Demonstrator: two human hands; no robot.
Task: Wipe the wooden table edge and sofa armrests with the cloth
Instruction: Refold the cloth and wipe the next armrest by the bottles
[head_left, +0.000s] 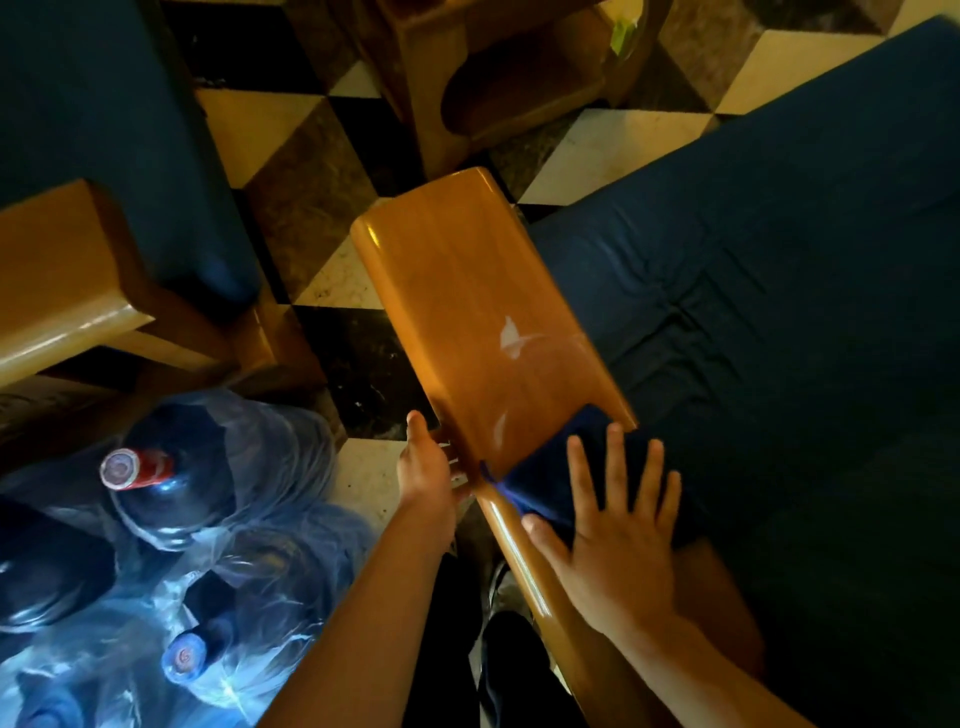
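Observation:
A glossy wooden sofa armrest (467, 312) runs from the middle of the view down toward me, with pale wet streaks on its top. A dark blue cloth (556, 478) lies across its near part. My right hand (618, 535) presses flat on the cloth with the fingers spread. My left hand (428, 462) grips the armrest's left edge, thumb up, fingers hidden under the side. The dark blue sofa seat cushion (779, 312) lies to the right of the armrest.
Several large blue water bottles (171, 499) wrapped in plastic stand at the lower left. A second sofa with a wooden armrest (57, 270) and blue cushion is at the left. A small wooden table (498, 78) stands ahead on the checkered tile floor (249, 124).

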